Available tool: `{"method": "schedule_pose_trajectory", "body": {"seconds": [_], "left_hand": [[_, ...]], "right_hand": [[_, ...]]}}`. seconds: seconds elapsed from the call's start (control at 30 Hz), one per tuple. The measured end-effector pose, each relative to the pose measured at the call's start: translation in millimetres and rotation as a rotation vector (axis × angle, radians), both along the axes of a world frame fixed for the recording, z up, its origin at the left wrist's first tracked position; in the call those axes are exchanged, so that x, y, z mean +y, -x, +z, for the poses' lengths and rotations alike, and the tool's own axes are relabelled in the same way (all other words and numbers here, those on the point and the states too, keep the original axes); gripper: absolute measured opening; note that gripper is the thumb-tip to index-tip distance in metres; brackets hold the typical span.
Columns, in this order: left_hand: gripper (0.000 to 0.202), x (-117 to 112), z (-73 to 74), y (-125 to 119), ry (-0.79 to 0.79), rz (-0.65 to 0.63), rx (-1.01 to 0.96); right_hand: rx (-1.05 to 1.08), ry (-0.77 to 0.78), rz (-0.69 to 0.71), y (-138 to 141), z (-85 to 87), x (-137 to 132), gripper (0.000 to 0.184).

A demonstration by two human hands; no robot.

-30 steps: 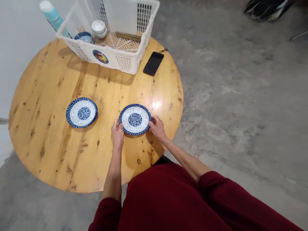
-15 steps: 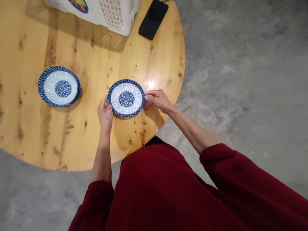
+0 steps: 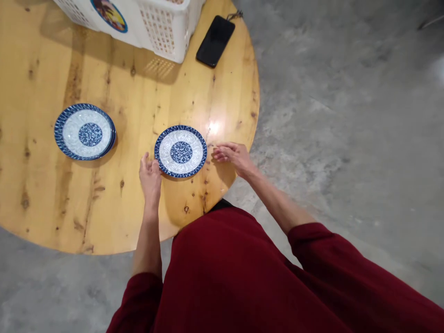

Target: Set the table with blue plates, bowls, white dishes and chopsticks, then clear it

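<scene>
A blue-and-white patterned plate (image 3: 164, 155) lies flat on the round wooden table in front of me. Beside its lower left rim is my left hand (image 3: 151, 175), fingers parted from the thumb, which is at or very near the rim; whether it touches I cannot tell. To the plate's right, a small gap separates my right hand (image 3: 234, 157) from the rim, its fingers loosely extended and holding nothing. Farther left sits a stack of matching plates (image 3: 72, 129), slightly offset so that several rims show on its right side.
At the back of the wooden table (image 3: 114, 212) stands a white perforated plastic basket (image 3: 157, 30) with a round coloured label. A black phone (image 3: 215, 40) with a strap lies right of it, near the table's curved edge. Grey concrete floor (image 3: 340, 138) surrounds the table.
My right hand has let go of the plate's rim and moved slightly right. The left hand's fingers have loosened from the rim. Everything sits a little lower as the view shifted.
</scene>
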State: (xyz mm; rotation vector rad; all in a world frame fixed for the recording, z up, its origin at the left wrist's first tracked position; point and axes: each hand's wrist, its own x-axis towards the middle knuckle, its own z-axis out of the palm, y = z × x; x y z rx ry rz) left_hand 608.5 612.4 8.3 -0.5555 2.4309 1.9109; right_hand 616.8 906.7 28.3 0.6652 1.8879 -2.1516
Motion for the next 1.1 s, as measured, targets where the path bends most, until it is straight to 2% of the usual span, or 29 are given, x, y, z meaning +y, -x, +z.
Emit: {"method": "schedule_pose_trajectory", "body": {"seconds": [0.1, 0.23, 0.33, 0.43, 0.53, 0.67, 0.8, 0.93, 1.03, 1.1], "left_hand": [[0.049, -6, 6.7, -26, 0.0, 0.089, -0.058], [0.043, -13, 11.8, -80, 0.066, 0.158, -0.093], [0.04, -15, 16.7, -119, 0.15, 0.201, -0.153], [0.041, -14, 26.0, -152, 0.234, 0.232, -0.275], [0.043, -11, 35.3, -179, 0.293, 0.284, -0.333], [0.045, -3, 43.7, -209, 0.238, 0.425, -0.371], [0.046, -5, 45.7, -225, 0.19, 0.464, -0.387], [0.054, -23, 37.2, -231, 0.148, 0.42, -0.351], [0.056, -49, 30.9, -239, 0.131, 0.386, -0.316], [0.052, -73, 29.2, -253, 0.112, 0.361, -0.29]], "right_hand": [[-0.036, -0.074, -0.157, -43, 7.5, 11, 0.034], [-0.152, -0.142, -0.311, -106, 14.5, 18, 0.035], [-0.213, -0.124, -0.358, -130, 18.6, 14, 0.038], [-0.209, -0.096, -0.278, -124, 22.3, 5, 0.037], [-0.148, -0.07, -0.12, -98, 24.7, -4, 0.036], [-0.02, -0.07, 0.047, -54, 28.1, -7, 0.036], [0.058, -0.103, 0.081, -31, 37.9, -2, 0.033], [0.075, -0.131, 0.066, -47, 46.9, -6, 0.03], [0.049, -0.127, 0.016, -82, 44.5, -27, 0.031], [0.025, -0.101, -0.026, -114, 39.3, -52, 0.033]]}}
